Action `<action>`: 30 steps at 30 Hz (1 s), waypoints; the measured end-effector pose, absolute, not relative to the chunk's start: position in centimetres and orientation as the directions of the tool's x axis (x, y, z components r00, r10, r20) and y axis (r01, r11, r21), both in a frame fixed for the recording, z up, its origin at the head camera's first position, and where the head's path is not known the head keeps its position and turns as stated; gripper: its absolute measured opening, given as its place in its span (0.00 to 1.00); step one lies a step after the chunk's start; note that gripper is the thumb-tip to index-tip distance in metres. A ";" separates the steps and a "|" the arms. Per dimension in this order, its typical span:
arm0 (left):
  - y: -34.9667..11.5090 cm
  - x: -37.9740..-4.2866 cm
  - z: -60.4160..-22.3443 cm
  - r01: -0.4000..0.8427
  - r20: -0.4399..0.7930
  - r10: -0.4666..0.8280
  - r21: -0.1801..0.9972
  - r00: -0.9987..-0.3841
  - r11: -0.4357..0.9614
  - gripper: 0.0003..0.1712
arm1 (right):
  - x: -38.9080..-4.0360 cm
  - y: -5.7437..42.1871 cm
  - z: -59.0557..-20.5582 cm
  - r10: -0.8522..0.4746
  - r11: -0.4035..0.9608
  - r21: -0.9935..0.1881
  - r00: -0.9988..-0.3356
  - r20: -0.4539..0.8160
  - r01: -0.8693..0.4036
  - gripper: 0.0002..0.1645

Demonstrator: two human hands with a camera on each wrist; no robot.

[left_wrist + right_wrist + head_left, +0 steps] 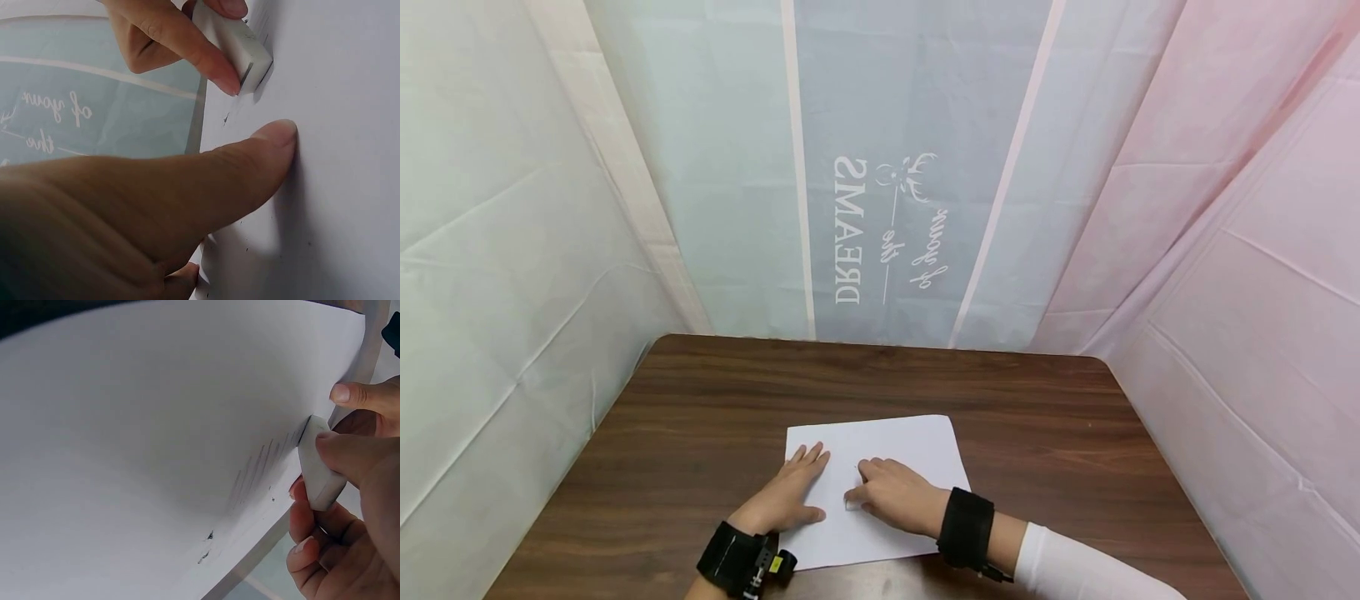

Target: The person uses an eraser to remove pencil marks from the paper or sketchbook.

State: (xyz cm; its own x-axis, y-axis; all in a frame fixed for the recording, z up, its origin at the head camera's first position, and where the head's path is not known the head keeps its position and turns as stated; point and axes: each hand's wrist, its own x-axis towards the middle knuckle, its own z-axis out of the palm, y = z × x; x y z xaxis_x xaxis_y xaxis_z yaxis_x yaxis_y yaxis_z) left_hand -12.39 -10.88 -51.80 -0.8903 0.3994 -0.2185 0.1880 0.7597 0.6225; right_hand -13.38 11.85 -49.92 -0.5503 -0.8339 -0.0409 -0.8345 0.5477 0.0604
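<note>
A white eraser (320,469) with a dark smudge along its edge is pinched between the thumb and fingers of my right hand (898,496). Its edge meets the white sheet of paper (910,446). Faint parallel pencil-like strokes (256,469) run beside the eraser in the right wrist view, with dark crumbs (210,535) scattered near them. To the left, my left hand (790,492) rests on the sheet with fingers spread, its thumb (275,137) lying on the paper close to the eraser.
The paper lies near the front of a dark wood-grain table (722,392). Behind it hangs a printed blue-grey curtain (910,100), with pale cloth (497,250) on the left and pinkish cloth (1262,292) on the right. Both wrists wear black straps (966,529).
</note>
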 end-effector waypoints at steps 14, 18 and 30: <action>-10.7 -12.5 -51.9 0.204 -0.215 0.410 0.614 -0.886 0.762 0.49 | -13.4 11.4 -49.5 -0.846 0.526 0.075 -0.531 -0.055 -0.847 0.17; -10.7 -12.4 -51.9 0.194 -0.219 0.405 0.619 -0.888 0.761 0.49 | -13.6 11.5 -49.4 -0.858 0.507 0.085 -0.512 -0.047 -0.858 0.16; -10.6 -12.3 -51.8 0.173 -0.234 0.388 0.615 -0.892 0.769 0.50 | -13.6 11.9 -49.1 -0.846 0.525 0.054 -0.528 -0.069 -0.849 0.16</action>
